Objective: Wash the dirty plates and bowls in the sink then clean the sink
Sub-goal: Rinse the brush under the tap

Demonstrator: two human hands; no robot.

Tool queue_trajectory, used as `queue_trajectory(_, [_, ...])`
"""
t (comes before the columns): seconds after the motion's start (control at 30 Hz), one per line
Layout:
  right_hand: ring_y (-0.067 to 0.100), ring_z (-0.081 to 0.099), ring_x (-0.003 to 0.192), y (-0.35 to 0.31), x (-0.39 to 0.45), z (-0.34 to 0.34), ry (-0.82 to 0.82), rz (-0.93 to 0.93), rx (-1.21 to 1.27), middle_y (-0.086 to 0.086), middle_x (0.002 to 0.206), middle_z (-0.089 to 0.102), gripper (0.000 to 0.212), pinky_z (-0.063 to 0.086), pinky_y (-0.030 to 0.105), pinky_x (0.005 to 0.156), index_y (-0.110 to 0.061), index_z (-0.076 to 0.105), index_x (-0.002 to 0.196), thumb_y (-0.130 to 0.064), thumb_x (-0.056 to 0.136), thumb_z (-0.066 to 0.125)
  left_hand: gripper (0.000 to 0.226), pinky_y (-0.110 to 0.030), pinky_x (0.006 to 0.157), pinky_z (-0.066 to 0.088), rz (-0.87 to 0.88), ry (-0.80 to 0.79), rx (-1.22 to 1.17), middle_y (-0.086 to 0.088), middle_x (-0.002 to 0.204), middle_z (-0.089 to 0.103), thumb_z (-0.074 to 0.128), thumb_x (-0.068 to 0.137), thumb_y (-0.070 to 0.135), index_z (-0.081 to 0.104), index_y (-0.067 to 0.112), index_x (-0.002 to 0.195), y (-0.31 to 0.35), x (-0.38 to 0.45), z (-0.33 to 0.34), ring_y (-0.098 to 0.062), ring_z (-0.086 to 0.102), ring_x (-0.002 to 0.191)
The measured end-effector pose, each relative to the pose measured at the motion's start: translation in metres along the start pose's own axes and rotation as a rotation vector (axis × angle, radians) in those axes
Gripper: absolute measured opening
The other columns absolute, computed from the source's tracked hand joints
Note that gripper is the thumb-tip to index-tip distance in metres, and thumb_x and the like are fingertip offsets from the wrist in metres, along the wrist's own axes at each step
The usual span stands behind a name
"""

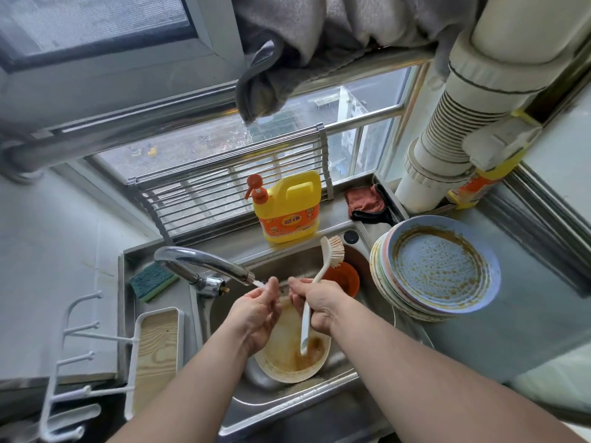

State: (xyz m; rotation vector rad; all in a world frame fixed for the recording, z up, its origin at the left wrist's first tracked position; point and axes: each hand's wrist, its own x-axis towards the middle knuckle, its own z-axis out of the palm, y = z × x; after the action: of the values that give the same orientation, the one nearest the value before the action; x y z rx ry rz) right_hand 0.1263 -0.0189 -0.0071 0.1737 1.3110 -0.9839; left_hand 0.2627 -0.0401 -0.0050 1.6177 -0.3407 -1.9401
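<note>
steel sink (348, 378) under the tap (204, 262) holds a stained plate (292, 353). above it my right hand (323, 303) grips a brush (315, 282); my left hand (256, 310), fingers curled, touches the spout; what they hold i cannot tell.

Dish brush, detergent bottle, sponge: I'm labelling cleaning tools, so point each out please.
dish brush (335, 251), head view, on its bristle head.
detergent bottle (289, 215), head view, on its yellow body.
sponge (153, 280), head view, on its green top.
</note>
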Motion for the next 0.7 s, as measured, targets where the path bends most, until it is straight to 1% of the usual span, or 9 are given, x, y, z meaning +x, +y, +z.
queue_trajectory(0.1, [0.011, 0.06, 0.053, -0.002, -0.003, -0.002, -0.02, 0.022, 0.025, 0.006, 0.064, 0.063, 0.017, 0.052, 0.018, 0.047, 0.0, 0.068, 0.093, -0.015, 0.098, 0.074, 0.03, -0.02, 0.047, 0.053, -0.005, -0.005, -0.027, 0.002, 0.061, 0.05, 0.064, 0.102, 0.034, 0.062, 0.009, 0.087, -0.003, -0.003, 0.005, -0.005, 0.046, 0.047])
queue_trajectory(0.2, [0.013, 0.062, 0.054, -0.003, -0.003, -0.001, -0.027, 0.056, 0.068, 0.011, 0.068, 0.065, 0.014, 0.054, 0.019, 0.045, 0.002, 0.068, 0.094, -0.009, 0.103, 0.064, 0.015, -0.027, 0.054, 0.061, -0.018, -0.024, -0.16, -0.008, 0.068, 0.066, 0.055, 0.107, 0.011, 0.064, 0.0, 0.102, -0.005, -0.003, 0.009, -0.012, 0.063, 0.054])
queue_trajectory(0.27, [0.017, 0.065, 0.059, -0.004, -0.006, -0.001, -0.041, 0.064, 0.085, 0.016, 0.072, 0.067, 0.012, 0.057, 0.021, 0.048, 0.002, 0.067, 0.094, 0.001, 0.103, 0.06, 0.01, -0.027, 0.055, 0.062, -0.016, -0.009, -0.133, -0.013, 0.075, 0.07, 0.059, 0.104, 0.004, 0.066, -0.001, 0.106, -0.005, -0.002, 0.008, -0.016, 0.067, 0.058])
queue_trajectory(0.37, [0.02, 0.068, 0.061, -0.003, -0.01, -0.002, -0.043, 0.069, 0.05, 0.018, 0.078, 0.069, 0.008, 0.059, 0.023, 0.051, 0.002, 0.068, 0.094, 0.006, 0.099, 0.063, 0.021, -0.022, 0.05, 0.058, -0.009, 0.023, -0.025, -0.007, 0.068, 0.063, 0.07, 0.098, 0.019, 0.067, -0.001, 0.098, -0.007, -0.002, 0.006, -0.009, 0.059, 0.049])
queue_trajectory(0.47, [0.014, 0.063, 0.057, -0.001, -0.011, -0.003, -0.039, 0.063, 0.028, 0.012, 0.074, 0.066, 0.009, 0.056, 0.019, 0.048, 0.002, 0.069, 0.092, -0.005, 0.097, 0.071, 0.034, -0.019, 0.045, 0.052, -0.037, 0.044, -0.01, 0.002, 0.06, 0.051, 0.065, 0.1, 0.038, 0.064, 0.005, 0.098, -0.006, -0.002, 0.009, -0.006, 0.046, 0.047])
queue_trajectory(0.53, [0.011, 0.061, 0.054, -0.001, -0.011, -0.004, -0.043, 0.083, 0.037, 0.009, 0.069, 0.066, 0.018, 0.054, 0.017, 0.047, 0.002, 0.07, 0.092, -0.014, 0.101, 0.069, 0.026, -0.023, 0.051, 0.058, -0.044, 0.005, -0.087, -0.002, 0.067, 0.056, 0.059, 0.106, 0.027, 0.064, 0.002, 0.108, -0.005, 0.0, 0.016, -0.011, 0.052, 0.058])
queue_trajectory(0.6, [0.013, 0.063, 0.055, -0.003, -0.013, -0.007, -0.054, 0.099, 0.072, 0.011, 0.069, 0.068, 0.017, 0.056, 0.018, 0.048, 0.003, 0.069, 0.094, -0.01, 0.104, 0.064, 0.014, -0.025, 0.055, 0.062, -0.04, 0.0, -0.117, -0.009, 0.083, 0.067, 0.057, 0.106, 0.008, 0.066, 0.002, 0.114, -0.002, 0.002, 0.022, -0.014, 0.06, 0.069])
queue_trajectory(0.63, [0.015, 0.066, 0.058, -0.003, -0.014, -0.008, -0.059, 0.098, 0.08, 0.014, 0.072, 0.071, 0.012, 0.058, 0.021, 0.05, 0.003, 0.069, 0.097, -0.005, 0.103, 0.063, 0.01, -0.025, 0.053, 0.061, -0.036, 0.001, -0.102, -0.01, 0.087, 0.067, 0.058, 0.104, 0.004, 0.067, 0.004, 0.109, -0.002, 0.004, 0.023, -0.015, 0.062, 0.07])
queue_trajectory(0.7, [0.022, 0.072, 0.064, -0.004, -0.016, -0.012, -0.05, 0.078, 0.043, 0.019, 0.082, 0.074, 0.006, 0.061, 0.026, 0.056, 0.003, 0.07, 0.1, 0.006, 0.098, 0.065, 0.007, -0.024, 0.049, 0.057, -0.028, -0.004, -0.062, -0.01, 0.081, 0.062, 0.068, 0.099, 0.01, 0.064, 0.006, 0.095, -0.002, 0.007, 0.024, -0.016, 0.06, 0.064])
